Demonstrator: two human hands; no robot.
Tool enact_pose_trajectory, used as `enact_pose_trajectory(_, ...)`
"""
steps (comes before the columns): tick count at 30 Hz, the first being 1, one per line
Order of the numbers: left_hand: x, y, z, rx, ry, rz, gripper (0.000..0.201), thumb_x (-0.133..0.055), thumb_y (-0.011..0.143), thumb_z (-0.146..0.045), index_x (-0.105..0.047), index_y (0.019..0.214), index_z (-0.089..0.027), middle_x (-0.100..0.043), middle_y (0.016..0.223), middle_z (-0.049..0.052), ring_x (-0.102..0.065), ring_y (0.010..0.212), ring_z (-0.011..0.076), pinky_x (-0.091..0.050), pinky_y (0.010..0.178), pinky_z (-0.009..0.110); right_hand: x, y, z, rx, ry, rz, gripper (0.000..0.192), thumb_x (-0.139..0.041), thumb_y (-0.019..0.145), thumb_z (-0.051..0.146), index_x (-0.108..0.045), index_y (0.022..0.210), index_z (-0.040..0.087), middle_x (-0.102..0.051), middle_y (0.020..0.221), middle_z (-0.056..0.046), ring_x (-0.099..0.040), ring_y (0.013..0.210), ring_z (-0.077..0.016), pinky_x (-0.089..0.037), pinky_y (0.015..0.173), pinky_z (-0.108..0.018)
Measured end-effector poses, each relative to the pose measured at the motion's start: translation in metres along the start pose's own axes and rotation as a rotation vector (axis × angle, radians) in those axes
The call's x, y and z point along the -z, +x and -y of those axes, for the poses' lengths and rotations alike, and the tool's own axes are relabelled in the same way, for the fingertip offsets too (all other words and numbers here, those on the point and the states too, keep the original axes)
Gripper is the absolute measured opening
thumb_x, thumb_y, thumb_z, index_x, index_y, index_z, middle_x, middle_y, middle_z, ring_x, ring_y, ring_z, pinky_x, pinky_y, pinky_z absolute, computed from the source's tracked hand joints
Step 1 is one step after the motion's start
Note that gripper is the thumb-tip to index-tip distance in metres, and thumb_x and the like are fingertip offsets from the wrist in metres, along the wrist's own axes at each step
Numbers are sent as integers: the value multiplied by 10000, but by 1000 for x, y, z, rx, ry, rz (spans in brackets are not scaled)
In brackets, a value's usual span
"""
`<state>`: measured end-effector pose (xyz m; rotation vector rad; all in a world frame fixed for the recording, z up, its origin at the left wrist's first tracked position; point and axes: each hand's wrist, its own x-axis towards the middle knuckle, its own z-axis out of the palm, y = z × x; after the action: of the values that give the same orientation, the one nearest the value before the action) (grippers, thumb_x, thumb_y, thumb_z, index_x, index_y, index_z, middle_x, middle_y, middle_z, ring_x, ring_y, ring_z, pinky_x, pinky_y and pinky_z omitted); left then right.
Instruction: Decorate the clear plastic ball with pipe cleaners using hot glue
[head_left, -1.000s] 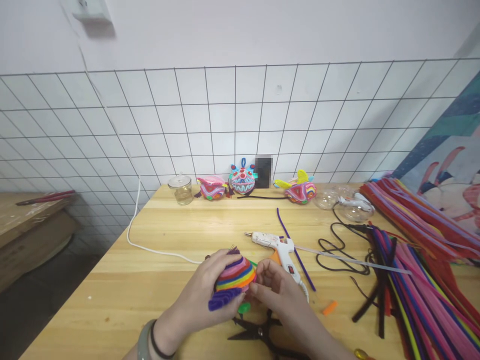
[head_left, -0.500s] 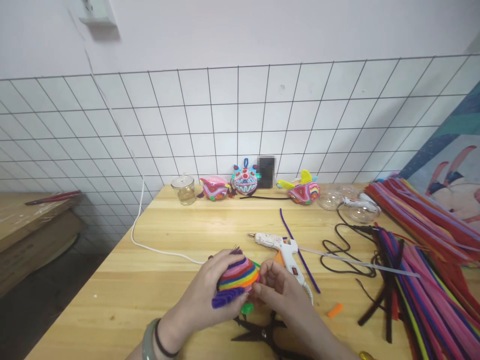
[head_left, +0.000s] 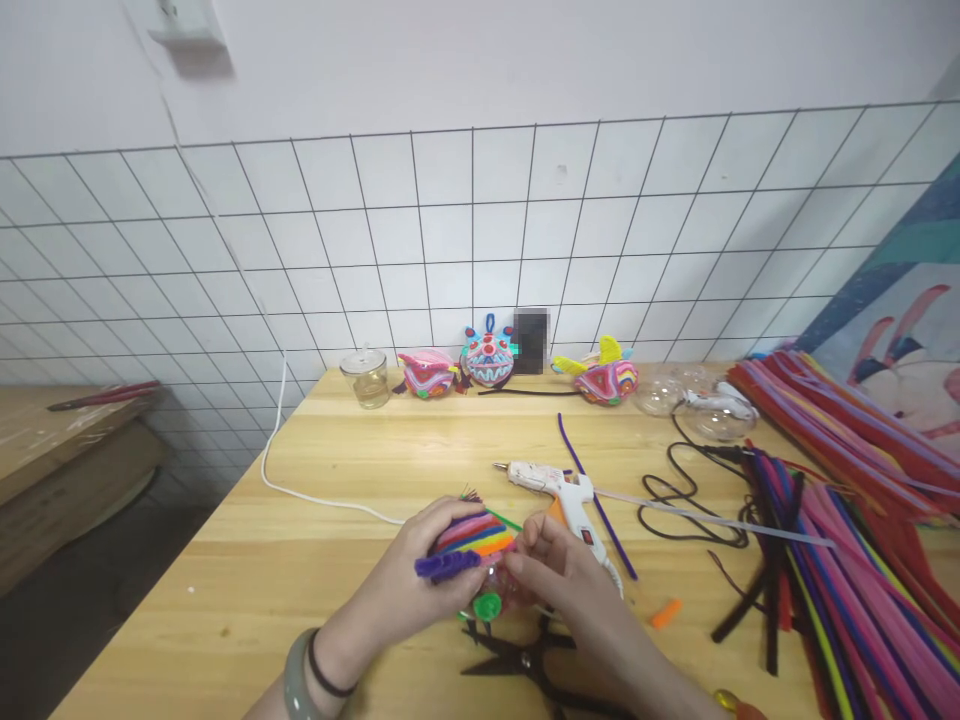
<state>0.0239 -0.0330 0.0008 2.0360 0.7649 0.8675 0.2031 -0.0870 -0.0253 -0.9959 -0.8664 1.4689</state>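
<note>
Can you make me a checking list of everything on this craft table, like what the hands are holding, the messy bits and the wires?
Surface: pale wooden table, bare at the left.
Job's things: striped rainbow pipe-cleaner ball, held above the table, with a purple fuzzy piece sticking out.
Clutter: white hot glue gun; black scissors; heap of coloured pipe cleaners; small orange scrap; three finished colourful figures and a small glass jar at the back edge.
Grippers: left hand cups the ball; right hand pinches its side.
Cables: white cord runs off the table's left edge; black wire loops.
Surroundings: white wall with a black wire grid; cardboard boxes at left.
</note>
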Motion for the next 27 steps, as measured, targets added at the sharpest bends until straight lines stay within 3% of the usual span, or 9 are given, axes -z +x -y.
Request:
enact_pose_trajectory(10, 0, -1, -5, -27, 110, -12, 413, -640, 746, -196, -580, 1155, -204, -639, 1164, 97, -611, 1089, 223, -495, 945, 358, 2, 4, -7, 12, -11, -11, 510, -816, 669, 424, -348, 699, 223, -493, 594, 87, -461, 547, -75, -366, 513, -199)
enact_pose_trajectory(27, -2, -3, 3, -66, 190, -16, 472, -653, 739, -180, -534, 1190, -254, -630, 1201, 59, -578, 1146, 212, -466, 989, 371, -2, 2, -2, 18, -48, -32, 489, -807, 658, 445, -374, 686, 219, -474, 583, 89, -448, 533, -78, -354, 517, -207)
